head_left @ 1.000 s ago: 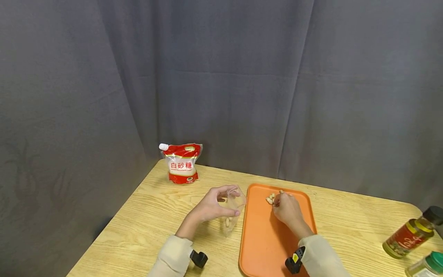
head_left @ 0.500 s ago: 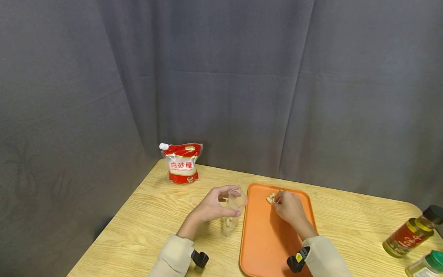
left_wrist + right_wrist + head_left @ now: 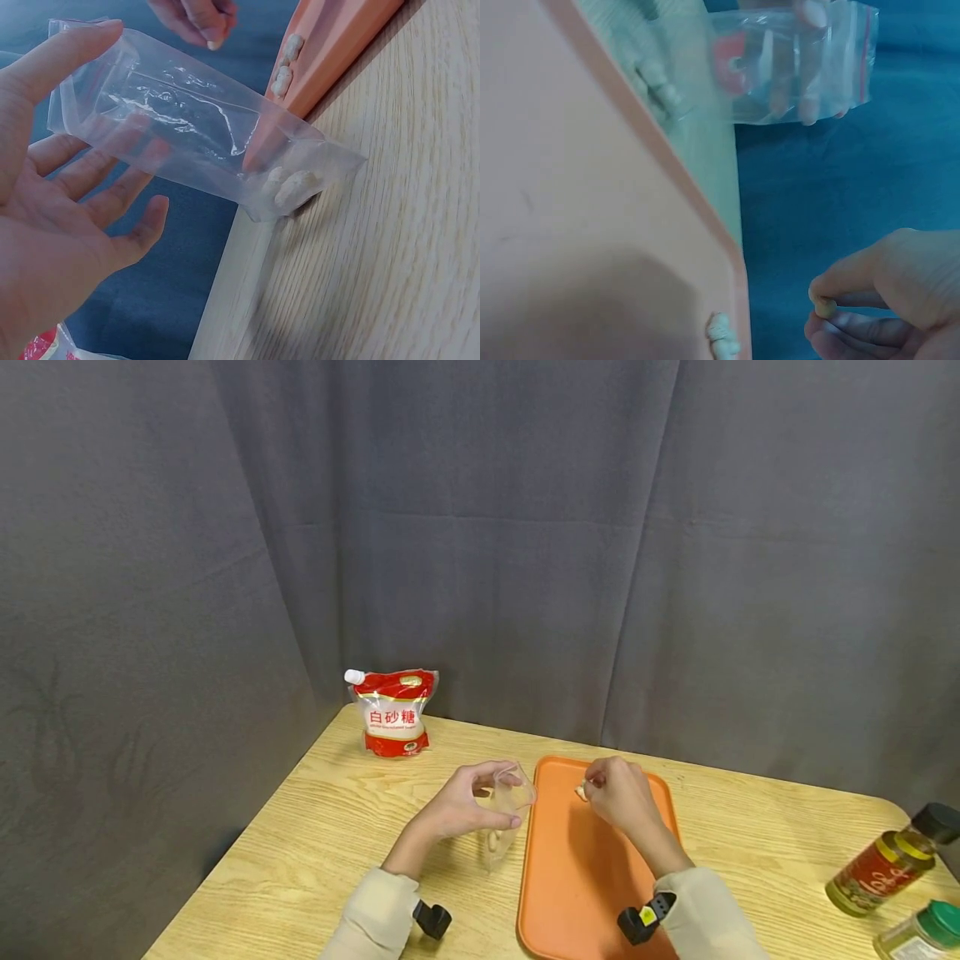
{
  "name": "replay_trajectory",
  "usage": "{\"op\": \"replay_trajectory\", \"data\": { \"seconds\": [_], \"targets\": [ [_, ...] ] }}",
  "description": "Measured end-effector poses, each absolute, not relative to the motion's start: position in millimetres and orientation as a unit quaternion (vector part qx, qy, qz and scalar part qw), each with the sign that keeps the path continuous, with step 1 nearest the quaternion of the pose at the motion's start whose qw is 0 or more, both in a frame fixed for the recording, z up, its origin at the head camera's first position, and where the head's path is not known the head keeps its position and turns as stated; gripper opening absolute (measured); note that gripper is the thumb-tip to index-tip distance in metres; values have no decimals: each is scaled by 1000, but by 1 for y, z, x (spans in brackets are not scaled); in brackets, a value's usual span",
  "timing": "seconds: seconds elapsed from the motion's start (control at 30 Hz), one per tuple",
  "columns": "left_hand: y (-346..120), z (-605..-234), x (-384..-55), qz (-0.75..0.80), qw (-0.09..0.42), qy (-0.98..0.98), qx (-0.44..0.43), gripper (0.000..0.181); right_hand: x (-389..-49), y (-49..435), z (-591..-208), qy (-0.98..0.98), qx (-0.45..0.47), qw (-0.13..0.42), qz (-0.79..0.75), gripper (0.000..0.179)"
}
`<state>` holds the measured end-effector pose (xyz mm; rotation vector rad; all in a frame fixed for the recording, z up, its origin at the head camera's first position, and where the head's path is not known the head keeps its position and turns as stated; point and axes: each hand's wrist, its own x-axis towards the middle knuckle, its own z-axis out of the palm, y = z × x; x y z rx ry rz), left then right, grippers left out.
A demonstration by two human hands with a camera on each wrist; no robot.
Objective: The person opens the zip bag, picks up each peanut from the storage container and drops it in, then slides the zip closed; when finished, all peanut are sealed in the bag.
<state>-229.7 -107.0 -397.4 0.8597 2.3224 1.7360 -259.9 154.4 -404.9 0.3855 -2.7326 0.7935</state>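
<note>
My left hand holds a clear zip bag by its mouth, thumb on one side and fingers on the other, the mouth spread wide. A few peanuts lie in the bottom corner of the bag. Over the far part of the orange tray, my right hand pinches one peanut between thumb and fingertips. Loose peanuts lie on the tray below; in the head view the right hand hides most of them.
At the back left stands a red and white sugar pouch with a white cap. To the right are a dark-capped bottle and a green-lidded jar. Grey curtain hangs behind the wooden table.
My right hand has picked up a peanut and risen from the tray, shifting a little toward the back and left. The left hand and the bag have stayed almost still.
</note>
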Motion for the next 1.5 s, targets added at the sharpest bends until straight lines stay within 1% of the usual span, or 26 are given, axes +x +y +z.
{"op": "replay_trajectory", "data": {
  "seconds": [0.2, 0.3, 0.53, 0.9, 1.07, 1.3, 1.5],
  "targets": [
    [-106, -422, -249, 563, 53, 773, 287, 71, -256, 151, -390, -937, 148, 147, 281, 6],
    [-107, -427, -252, 562, 51, 774, 288, 71, -254, 147, -385, -936, 152, 149, 282, 7],
    [-111, -428, -251, 560, 48, 778, 280, 69, -253, 134, -374, -931, 169, 152, 285, 10],
    [-113, -430, -251, 560, 42, 778, 282, 70, -248, 118, -358, -923, 194, 169, 287, 6],
    [-112, -430, -252, 562, 42, 778, 279, 70, -246, 112, -353, -921, 197, 161, 294, 4],
    [-111, -431, -252, 561, 44, 780, 275, 70, -240, 96, -351, -909, 238, 166, 300, 5],
    [-112, -430, -251, 566, 47, 776, 274, 68, -232, 82, -351, -904, 254, 150, 310, 7]
  ]
}}
